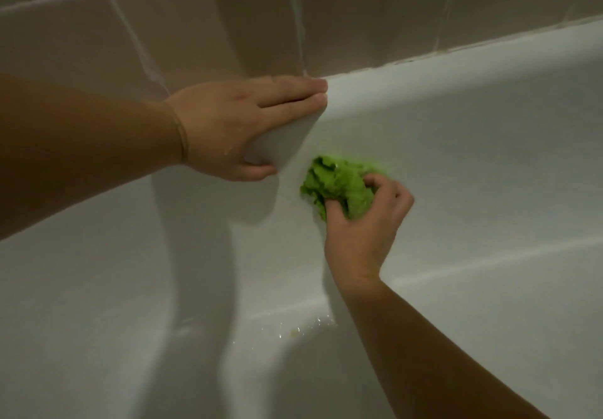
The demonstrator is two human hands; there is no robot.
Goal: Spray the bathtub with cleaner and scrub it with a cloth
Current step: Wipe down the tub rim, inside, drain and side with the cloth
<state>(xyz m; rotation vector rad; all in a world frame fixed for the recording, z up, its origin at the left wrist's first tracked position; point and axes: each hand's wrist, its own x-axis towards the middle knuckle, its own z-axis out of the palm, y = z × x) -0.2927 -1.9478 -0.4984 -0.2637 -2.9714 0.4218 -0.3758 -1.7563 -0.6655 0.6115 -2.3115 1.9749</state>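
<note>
Nearest: lying across the near foreground, the white floor of the bathtub [98,337], with small glistening droplets [303,327] scattered by the inner corner seam.

Rising from the near right edge, a bare forearm leading up to the right hand [362,226]; fingers curling round and clutching the green cloth [339,187], pressing it flat against the tub's inner wall near the middle.

Bunching into wrinkled folds, partly hidden under the knuckles and thumb; green edges blurring softly.

Just left and slightly farther: reaching in from the left edge, the left hand [241,125], fingers lying straight and together along the top of the tub's rim [456,69], thumb hooking below the rounded corner; holding nothing, only bracing. Glinting wet at the wrist.

Casting a dark shadow down the tub wall beneath the left arm.

Farthest: standing behind the rim, beige wall tiles [212,11] with pale grout lines [295,17], meeting the rim along a worn seam.
</note>
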